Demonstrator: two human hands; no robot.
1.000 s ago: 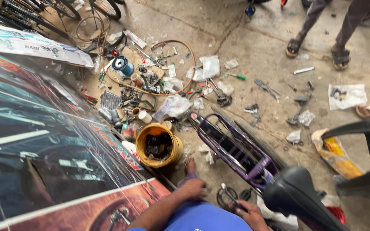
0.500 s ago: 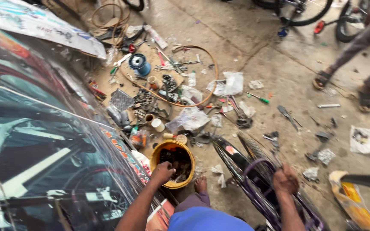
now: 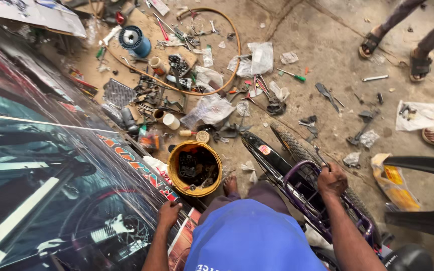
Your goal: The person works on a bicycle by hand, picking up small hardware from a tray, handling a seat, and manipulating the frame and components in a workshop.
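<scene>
We are steadying the heavy, stiff bicycle [image 3: 297, 170] lying on the floor [image 3: 327, 55], our right hand [image 3: 331, 179] closing its grip seemingly on the purple rear rack [image 3: 310, 198], while our left hand [image 3: 169, 213] is resting loosely curled, empty, near the yellow bucket [image 3: 195, 168].

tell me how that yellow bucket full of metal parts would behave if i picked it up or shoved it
The yellow bucket looks packed with dark metal parts, so probably heavy for its size. It stands wide and squat on the concrete floor, so a shove would likely slide it, not tip it. Its loose contents may shift.
</scene>
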